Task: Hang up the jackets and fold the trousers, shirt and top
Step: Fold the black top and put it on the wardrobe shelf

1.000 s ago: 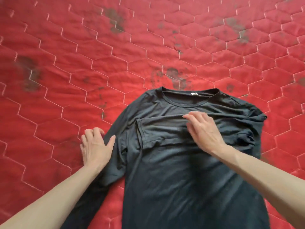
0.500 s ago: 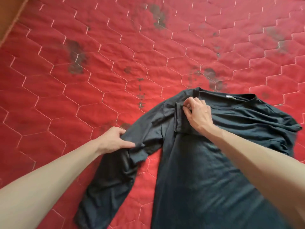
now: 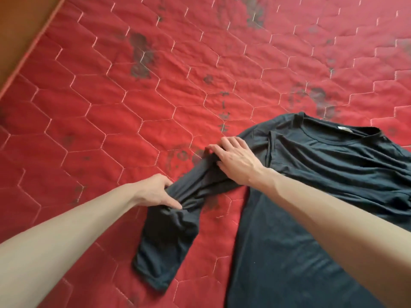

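On the red quilted mattress [image 3: 111,103], a dark long-sleeved top [image 3: 311,196] is spread front-up, its round neckline [image 3: 333,141] at the end farthest from the person and its body running toward the near edge of the view. One long sleeve [image 3: 169,230] is drawn out sideways from the top's shoulder and lies bunched on the mattress beside the body of the top. The left hand [image 3: 155,194] is closed on this sleeve partway along, gathered cloth being pinched between thumb and curled fingers. The right hand [image 3: 235,161] is laid over the shoulder seam, just beside the neckline; its fingers are mostly extended, with cloth puckered under the fingertips, and whether that cloth is gripped or merely pressed cannot be told. A fold ridge is seen on the chest of the top, below the neckline.

The step in hand is judged to be the straightening of the sleeve before it is folded across the body. It is best done with the shoulder kept pinned flat while the sleeve is drawn taut and its bunching smoothed out; the sleeve should then be laid straight over the top, with its crease parallel to the side seam. Thin jersey of this kind is expected to wrinkle and slide readily, so tension should be even and the body left undisturbed.
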`<state>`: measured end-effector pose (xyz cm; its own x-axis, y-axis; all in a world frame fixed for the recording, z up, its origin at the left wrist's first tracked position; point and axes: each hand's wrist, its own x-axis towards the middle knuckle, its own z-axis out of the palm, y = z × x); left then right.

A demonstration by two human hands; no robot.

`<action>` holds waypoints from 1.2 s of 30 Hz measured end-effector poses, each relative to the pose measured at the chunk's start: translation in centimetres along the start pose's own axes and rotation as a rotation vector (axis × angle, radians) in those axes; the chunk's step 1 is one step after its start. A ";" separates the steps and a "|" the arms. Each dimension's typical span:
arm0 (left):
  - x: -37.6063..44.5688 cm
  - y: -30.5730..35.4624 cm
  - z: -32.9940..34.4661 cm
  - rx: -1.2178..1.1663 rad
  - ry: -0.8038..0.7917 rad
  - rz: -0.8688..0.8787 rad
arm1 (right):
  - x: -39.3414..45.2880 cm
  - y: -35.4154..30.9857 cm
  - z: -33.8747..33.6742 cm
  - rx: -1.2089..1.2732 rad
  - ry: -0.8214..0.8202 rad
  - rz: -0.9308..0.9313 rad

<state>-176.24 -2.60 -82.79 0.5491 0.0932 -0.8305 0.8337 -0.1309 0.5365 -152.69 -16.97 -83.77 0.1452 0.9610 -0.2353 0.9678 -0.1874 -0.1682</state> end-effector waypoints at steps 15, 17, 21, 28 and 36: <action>-7.2 -10.0 -10.3 -0.071 0.502 -0.036 | 4.4 -1.4 -1.6 0.091 -0.101 0.438; -8.0 -11.2 -10.5 0.007 0.547 -0.019 | 4.7 -1.9 -1.5 0.067 -0.097 0.458; -9.4 -13.0 -10.9 0.371 0.775 -0.009 | 4.6 -2.1 -1.4 0.054 -0.100 0.452; -9.9 -13.9 -11.9 0.254 0.867 -0.064 | 3.4 -4.9 0.4 -0.019 0.263 -0.182; -9.5 -12.0 -10.9 -0.162 0.733 -0.068 | 2.6 -10.2 3.7 -0.020 -0.124 -0.208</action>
<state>-190.81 8.81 -79.67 0.3472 0.7365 -0.5806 0.8342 0.0403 0.5500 -162.92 -13.35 -86.19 -0.0832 0.9458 -0.3139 0.9783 0.0175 -0.2064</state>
